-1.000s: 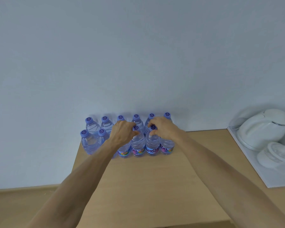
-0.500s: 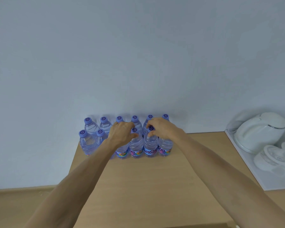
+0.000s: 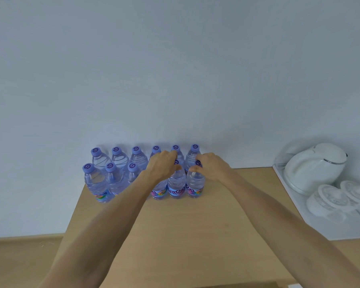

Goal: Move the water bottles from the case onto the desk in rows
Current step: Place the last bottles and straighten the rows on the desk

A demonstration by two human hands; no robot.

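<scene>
Water bottles with purple caps stand in two rows at the back of the wooden desk [image 3: 185, 231], against the wall. The back row [image 3: 136, 154] shows several caps. My left hand [image 3: 161, 166] curls over the top of a front-row bottle [image 3: 159, 193], hiding its cap, with the thumb by the neighbouring bottle [image 3: 176, 183]. My right hand [image 3: 213, 166] pinches the neck of the rightmost front bottle [image 3: 195, 181], just under its cap. Three more front-row bottles [image 3: 96, 183] stand free at the left. No case is in view.
A white kettle [image 3: 314, 163] and two covered cups [image 3: 328, 201] sit on a white tray [image 3: 295, 206] at the right of the desk. The desk's left edge [image 3: 73, 215] drops to a lower wooden surface [image 3: 19, 262]. A pale wall rises right behind the bottles.
My left hand has shifted right along the front row, uncovering one cap. My right hand has drawn back, so the end bottle's cap now shows. The bottles stand where they were.
</scene>
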